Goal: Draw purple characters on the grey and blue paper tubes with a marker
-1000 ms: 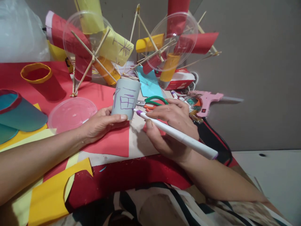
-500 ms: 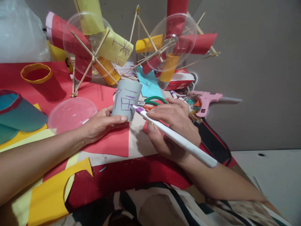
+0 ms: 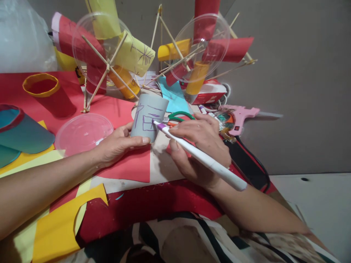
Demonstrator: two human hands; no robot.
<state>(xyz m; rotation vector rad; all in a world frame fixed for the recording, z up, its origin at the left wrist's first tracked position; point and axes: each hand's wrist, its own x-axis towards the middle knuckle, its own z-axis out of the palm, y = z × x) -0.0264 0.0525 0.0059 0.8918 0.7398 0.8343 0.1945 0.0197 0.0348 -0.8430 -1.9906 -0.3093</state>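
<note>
My left hand (image 3: 120, 140) is closed on the lower part of a grey paper tube (image 3: 139, 117), thumb across its front. The tube stands slightly tilted and carries purple hand-drawn strokes like a written character. In my right hand (image 3: 201, 146) is a white marker pen (image 3: 205, 159) with a purple band near its tip. The pen's tip touches the tube's face at the drawn box shape. Behind the tube, a green-handled pair of scissors (image 3: 181, 115) is partly hidden by my right hand.
Two stick-and-plastic-disc wheels with paper tubes (image 3: 109, 68) stand at the back. A pink glue gun (image 3: 241, 117) lies right. At left are a red tube (image 3: 57, 100), blue tubes (image 3: 30, 135) and a clear lid (image 3: 82, 133); yellow paper (image 3: 55, 230) lies in front.
The grey tube has tilted and shifted slightly right in my left hand. My right hand and the marker pen have moved a little left, with the tip now on the drawn box.
</note>
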